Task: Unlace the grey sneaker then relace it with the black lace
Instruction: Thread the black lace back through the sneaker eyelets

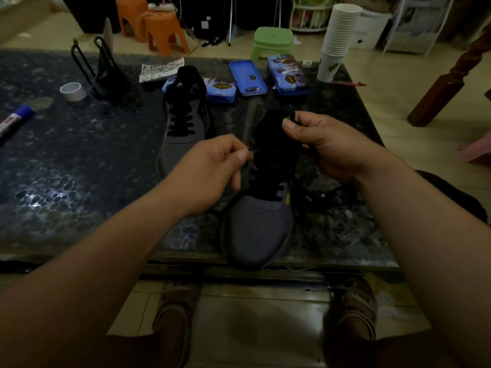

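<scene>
At the far left of the frame a blue-capped white marker (16, 118) lies on the dark speckled stone surface (79, 168). Right of it, in the upper left, stands a white roll of tape (73, 91), and just beside that a black wire stand (102, 73). Two orange plastic stools (159, 30) sit on the floor beyond the surface.

Left of centre a second grey sneaker with black laces (183, 128) rests with its toe toward the camera. The left hand (212, 171) hovers in front of it, thumb and forefinger pressed together on a thin end of the black lace (265, 192), the other fingers curled under.

The grey mesh sneaker (260, 227) lies at lower centre, its toe at the near edge of the surface. The lace crosses its lower eyelets. The upper part of the shoe is too dark to make out.

Behind it, three blue printed tins (247, 77) lie in a row at the far edge, with a green plastic stool (272, 41) on the floor past them.

Right of centre the right hand (326, 147) is raised above the sneaker's collar, with thumb and forefinger pinching a black lace end.

In the upper right stands a tall stack of white paper cups (338, 41).
</scene>
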`<state>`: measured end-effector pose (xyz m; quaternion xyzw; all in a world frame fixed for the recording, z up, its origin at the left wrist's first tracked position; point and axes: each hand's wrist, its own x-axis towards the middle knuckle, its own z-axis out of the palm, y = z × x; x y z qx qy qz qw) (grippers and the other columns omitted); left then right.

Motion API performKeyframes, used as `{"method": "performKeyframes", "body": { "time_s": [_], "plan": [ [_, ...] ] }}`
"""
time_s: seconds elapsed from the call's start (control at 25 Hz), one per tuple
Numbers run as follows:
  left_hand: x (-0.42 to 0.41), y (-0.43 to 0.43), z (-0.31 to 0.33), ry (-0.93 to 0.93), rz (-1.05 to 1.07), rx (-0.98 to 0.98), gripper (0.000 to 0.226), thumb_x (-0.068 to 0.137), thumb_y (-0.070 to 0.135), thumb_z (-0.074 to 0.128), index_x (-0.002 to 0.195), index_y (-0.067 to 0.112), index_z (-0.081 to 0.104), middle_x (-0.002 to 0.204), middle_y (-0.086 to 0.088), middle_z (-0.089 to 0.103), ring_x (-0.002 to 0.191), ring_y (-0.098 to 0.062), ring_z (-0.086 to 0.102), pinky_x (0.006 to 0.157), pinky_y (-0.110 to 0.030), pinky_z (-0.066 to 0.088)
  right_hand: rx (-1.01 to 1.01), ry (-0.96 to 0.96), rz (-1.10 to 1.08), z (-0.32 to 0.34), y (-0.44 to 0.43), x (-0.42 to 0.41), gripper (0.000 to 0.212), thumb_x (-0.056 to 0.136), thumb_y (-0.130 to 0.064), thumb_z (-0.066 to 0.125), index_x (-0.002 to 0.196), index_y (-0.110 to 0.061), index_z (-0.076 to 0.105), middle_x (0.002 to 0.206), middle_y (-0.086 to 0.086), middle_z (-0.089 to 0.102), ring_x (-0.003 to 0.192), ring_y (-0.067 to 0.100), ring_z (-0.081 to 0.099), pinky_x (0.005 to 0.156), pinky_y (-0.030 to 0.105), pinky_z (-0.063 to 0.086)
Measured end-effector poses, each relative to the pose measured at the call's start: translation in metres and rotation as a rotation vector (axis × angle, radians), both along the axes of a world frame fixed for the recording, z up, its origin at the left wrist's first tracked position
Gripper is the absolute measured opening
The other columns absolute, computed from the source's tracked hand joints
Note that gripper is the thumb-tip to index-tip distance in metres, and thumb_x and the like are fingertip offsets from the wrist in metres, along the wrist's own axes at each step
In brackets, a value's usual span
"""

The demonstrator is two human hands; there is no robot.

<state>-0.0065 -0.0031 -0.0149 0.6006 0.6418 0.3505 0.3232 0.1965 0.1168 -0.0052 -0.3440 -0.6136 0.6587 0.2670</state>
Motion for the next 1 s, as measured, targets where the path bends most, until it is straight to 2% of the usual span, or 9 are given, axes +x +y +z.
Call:
{"method": "performKeyframes", "body": {
  "time_s": [0.2,0.28,0.4,0.52,0.64,0.8,0.92,1.0],
  "plan": [
    [0.009,-0.003,-0.004,0.050,-0.031,-0.023,0.015,0.109,0.028,0.047,0.096,0.023,0.052,0.074,0.002,0.074,0.058,-0.014,0.057,0.058,-0.039,0.048,0.016,-0.009,0.017,-0.001,-0.002,0.002,0.035,0.105,-0.014,0.053,0.133,0.006,0.059,0.120,0.013,0.068,0.107,0.018,0.066,0.090,0.022,0.055],
    [0.008,-0.003,-0.005,0.060,-0.035,0.003,0.017,0.108,0.025,0.049,0.092,0.023,0.055,0.076,0.005,0.073,0.056,-0.009,0.055,0.056,-0.034,0.047,0.026,-0.009,0.025,-0.001,-0.002,0.001,0.031,0.105,-0.014,0.053,0.129,0.003,0.062,0.116,0.010,0.069,0.105,0.016,0.067,0.089,0.022,0.055],
    [0.007,-0.005,-0.005,0.136,-0.049,0.020,0.017,0.107,0.022,0.053,0.091,0.026,0.060,0.080,0.007,0.070,0.062,-0.002,0.056,0.055,-0.016,0.043,0.022,-0.009,0.020,-0.001,-0.001,0.000,0.022,0.105,-0.013,0.053,0.120,-0.005,0.067,0.109,0.004,0.073,0.100,0.011,0.069,0.085,0.019,0.055],
    [0.005,-0.007,-0.004,0.205,-0.063,0.027,0.016,0.105,0.021,0.055,0.091,0.025,0.061,0.080,0.005,0.068,0.070,-0.004,0.058,0.058,-0.016,0.041,0.010,0.010,0.017,-0.001,-0.001,-0.001,0.024,0.105,-0.012,0.053,0.123,-0.005,0.067,0.112,0.003,0.074,0.103,0.010,0.070,0.085,0.018,0.054],
    [0.008,-0.006,-0.006,0.210,-0.032,0.050,0.016,0.105,0.022,0.055,0.090,0.024,0.061,0.080,0.006,0.067,0.068,0.000,0.057,0.056,-0.013,0.040,0.006,0.017,0.009,-0.003,-0.001,-0.001,0.029,0.104,-0.013,0.054,0.128,-0.002,0.065,0.116,0.005,0.074,0.106,0.012,0.070,0.087,0.020,0.054],
    [0.013,-0.003,-0.005,0.079,-0.029,0.022,0.017,0.105,0.021,0.056,0.090,0.020,0.064,0.078,0.005,0.069,0.059,0.001,0.052,0.055,-0.012,0.039,0.011,0.004,0.005,-0.003,-0.001,-0.001,0.032,0.105,-0.014,0.054,0.131,0.001,0.063,0.116,0.006,0.073,0.106,0.014,0.069,0.091,0.022,0.055],
    [0.016,-0.002,-0.004,-0.136,-0.012,-0.070,0.017,0.107,0.019,0.055,0.094,0.014,0.065,0.074,0.003,0.068,0.056,-0.014,0.047,0.050,-0.024,0.037,0.004,0.004,0.004,-0.002,-0.001,-0.001,0.033,0.105,-0.014,0.054,0.132,0.004,0.062,0.113,0.006,0.073,0.102,0.012,0.069,0.086,0.020,0.055],
    [0.017,-0.002,-0.004,-0.237,0.040,-0.123,0.017,0.107,0.018,0.055,0.095,0.012,0.066,0.070,0.003,0.067,0.055,-0.019,0.043,0.046,-0.026,0.034,0.012,0.001,0.011,-0.003,-0.001,-0.002,0.037,0.104,-0.014,0.055,0.132,0.009,0.058,0.116,0.011,0.070,0.103,0.015,0.068,0.087,0.022,0.056]
  ]
}}
